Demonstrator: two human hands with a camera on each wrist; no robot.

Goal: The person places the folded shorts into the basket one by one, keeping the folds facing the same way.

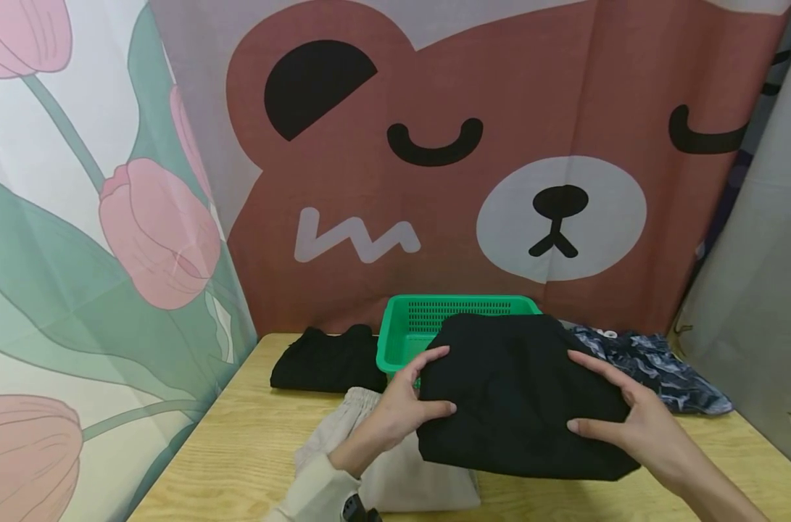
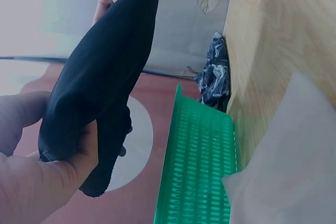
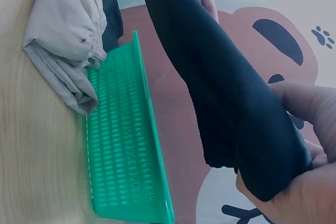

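Observation:
Both hands hold up a folded black garment (image 1: 512,399) in front of my body, above the table. My left hand (image 1: 398,409) grips its left side, thumb on the near face. On the opposite side my right hand (image 1: 646,428) grips it the same way. The wrist views show the folded black cloth (image 2: 100,72) as a thick layered bundle, pinched between thumb and fingers at each end. Behind it a green basket (image 1: 383,341) is partly covered in the head view. Light grey trousers (image 1: 428,478) with a gathered waistband lie beneath my left forearm.
Left of the basket lies another folded black garment (image 1: 330,362). A dark patterned garment (image 1: 669,373) with a white drawstring is at the back right. These rest on a wooden table (image 1: 225,449). Printed curtains (image 1: 343,290) hang close behind the table and along its sides.

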